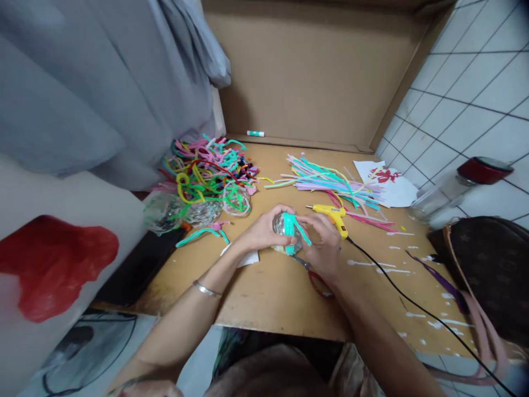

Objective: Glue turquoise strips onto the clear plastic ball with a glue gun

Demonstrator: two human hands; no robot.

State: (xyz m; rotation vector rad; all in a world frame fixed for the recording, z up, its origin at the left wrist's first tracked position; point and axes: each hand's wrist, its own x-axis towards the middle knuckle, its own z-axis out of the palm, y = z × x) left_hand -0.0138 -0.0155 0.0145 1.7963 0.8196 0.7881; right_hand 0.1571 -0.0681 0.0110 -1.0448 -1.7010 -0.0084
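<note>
My left hand [270, 229] is closed around a clear, round plastic piece [279, 223], thumb across its front. Strips of turquoise pipe cleaner [290, 231] lie side by side over that piece, and one loose end slants off to the right. At this end my right hand [324, 242] is closed, its fingertips pinching the pipe cleaner. Scissors with red handles [320, 285] lie partly hidden beneath the right hand. Just beyond it rests a yellow hot glue gun [330, 212], its nozzle pointing left.
A tangled heap of coloured pipe cleaners [206, 165] sits back left, with clear plastic pieces [202, 212] before it. Straight pipe cleaners [326, 179] are bundled back right. A black cord [384, 274] crosses the table's right side. A bottle [446, 190] and brown bag [487, 264] stand right.
</note>
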